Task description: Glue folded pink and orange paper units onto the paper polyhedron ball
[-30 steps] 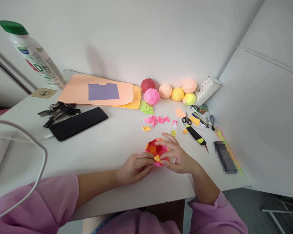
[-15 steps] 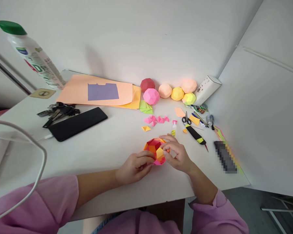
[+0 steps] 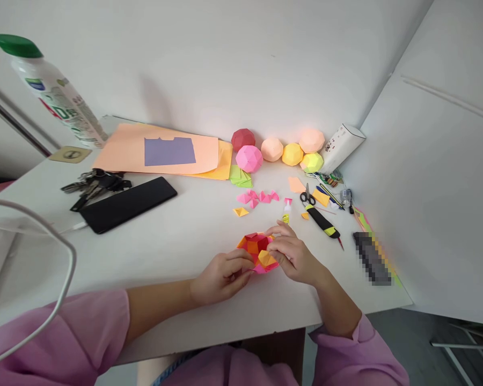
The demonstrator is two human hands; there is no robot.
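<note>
A part-built paper ball (image 3: pixel 256 247) of red, orange, yellow and pink folded pieces rests on the white table (image 3: pixel 173 246) in front of me. My left hand (image 3: pixel 222 276) is curled against its left underside, pinching its edge. My right hand (image 3: pixel 292 254) grips its right side, fingers closed over a yellow piece. Loose pink folded pieces (image 3: pixel 257 197) and a yellow folded piece (image 3: pixel 240 212) lie just beyond the ball.
Several finished paper balls (image 3: pixel 272 149) line the wall. Scissors (image 3: pixel 307 197), a black-and-yellow cutter (image 3: pixel 324 223), a small glue tube (image 3: pixel 286 210) and a white tube (image 3: pixel 341 146) lie right. Left are a black phone (image 3: pixel 129 203), keys (image 3: pixel 92 182), orange paper sheets (image 3: pixel 161 153), a bottle (image 3: pixel 52 94) and a white cable (image 3: pixel 60 279).
My right hand's fingers have drawn in and closed on the ball's right side, pressing a yellow piece there. The ball has turned slightly. My left hand has stayed put.
</note>
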